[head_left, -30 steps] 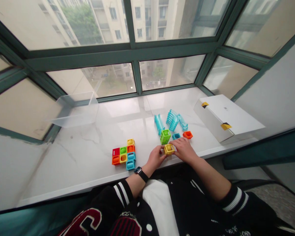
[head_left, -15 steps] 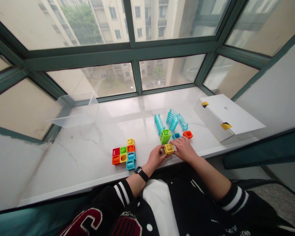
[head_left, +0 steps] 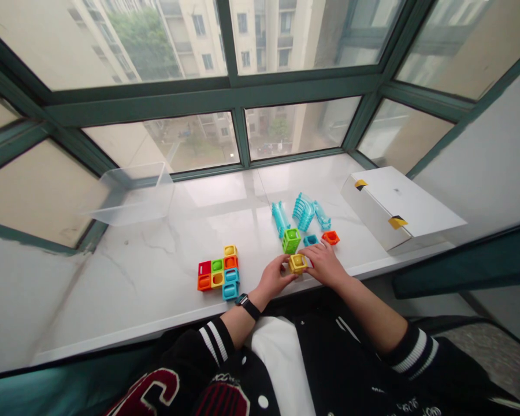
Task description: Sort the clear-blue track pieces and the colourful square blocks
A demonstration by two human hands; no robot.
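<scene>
A small yellow cube block [head_left: 297, 263] sits near the front edge of the white marble sill [head_left: 164, 254], gripped from both sides. My left hand [head_left: 274, 277], with a watch on the wrist, pinches its left side. My right hand [head_left: 325, 263] closes on its right side. Just behind stand a green cube [head_left: 291, 240], a small blue piece [head_left: 311, 240] and an orange piece [head_left: 330, 237]. To the left lies a flat cluster of joined coloured cubes [head_left: 220, 273].
Several turquoise ribbed track pieces [head_left: 302, 211] lie behind the loose blocks. A white cardboard box [head_left: 396, 208] rests at the right end of the sill. A clear plastic tub [head_left: 132, 193] stands at the back left against the window frame.
</scene>
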